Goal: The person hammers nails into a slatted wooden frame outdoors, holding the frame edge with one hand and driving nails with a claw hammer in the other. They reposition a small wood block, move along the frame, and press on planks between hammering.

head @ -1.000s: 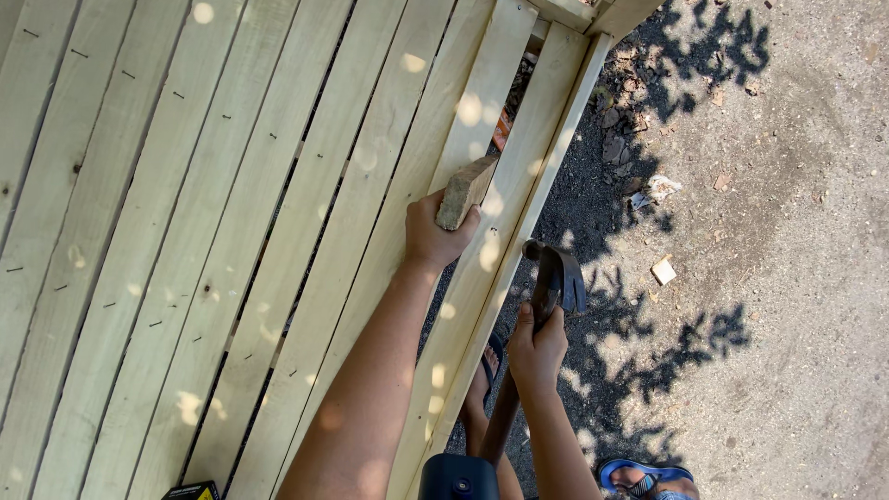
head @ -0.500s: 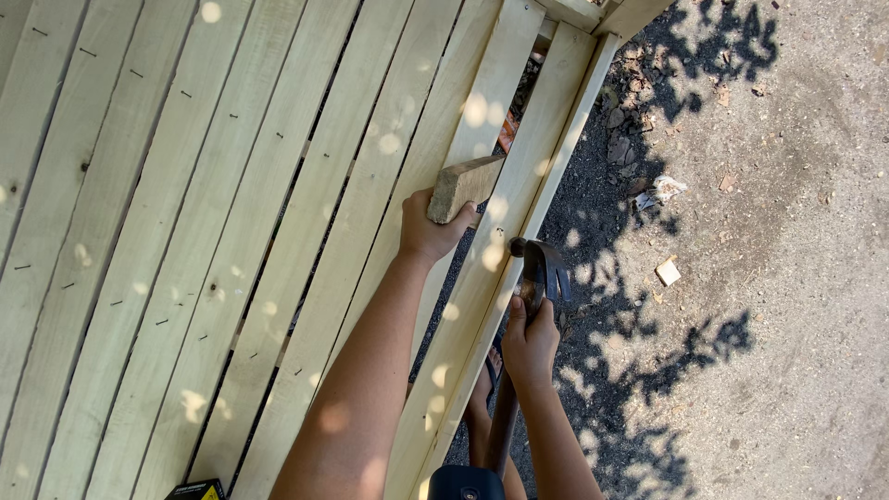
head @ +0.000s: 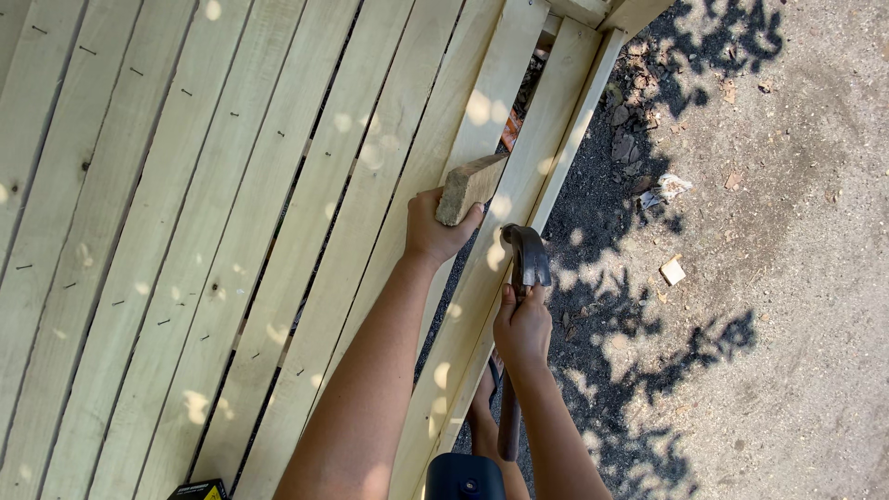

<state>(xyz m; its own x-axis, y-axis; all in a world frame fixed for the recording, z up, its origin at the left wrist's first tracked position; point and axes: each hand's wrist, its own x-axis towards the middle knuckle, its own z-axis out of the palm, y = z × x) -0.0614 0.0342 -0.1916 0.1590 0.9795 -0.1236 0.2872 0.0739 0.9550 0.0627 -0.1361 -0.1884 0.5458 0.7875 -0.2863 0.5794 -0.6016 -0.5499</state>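
Hammer (head: 526,259) raised slightly; right hand (head: 521,326) gripping (left hand (head: 431,227) holds block (head: 469,188)).

One hammer (head: 524,264), one wood block (head: 469,188)

Right hand (head: 521,326) with hammer (head: 526,259) shifted up and left, head now nearer the wooden block (head: 469,188). Left hand (head: 433,229) and block roughly same spot. Blue sandal at bottom right gone from view.

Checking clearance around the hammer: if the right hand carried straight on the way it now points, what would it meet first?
Probably the outer pale board of the slatted wooden deck: the right hand points the hammer head up along it. Depth is unclear.
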